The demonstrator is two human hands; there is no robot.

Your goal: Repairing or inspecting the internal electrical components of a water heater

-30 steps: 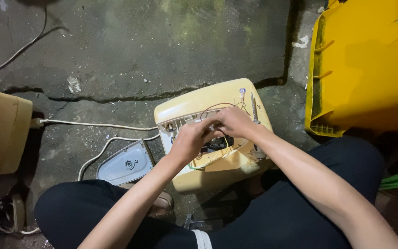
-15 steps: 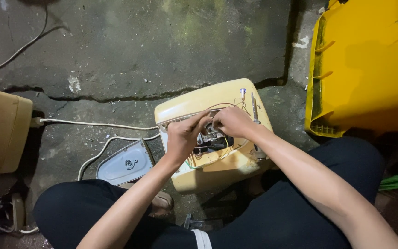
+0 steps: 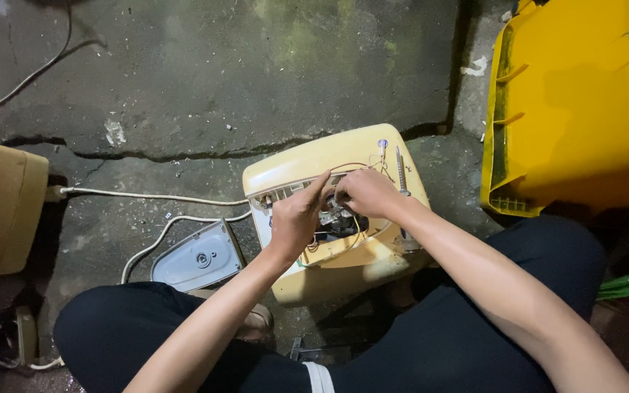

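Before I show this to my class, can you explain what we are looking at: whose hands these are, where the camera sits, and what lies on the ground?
The camera sits on a person's head and looks down, so the arms and dark-trousered knees are that person's own. Both hands work inside an opened cream-coloured appliance casing standing on a cracked concrete floor. The left hand and right hand pinch at small wiring and dark parts inside; what exactly each grips is too small to tell. A grey cover plate and a white cable lie to the left, a yellow bin to the right.
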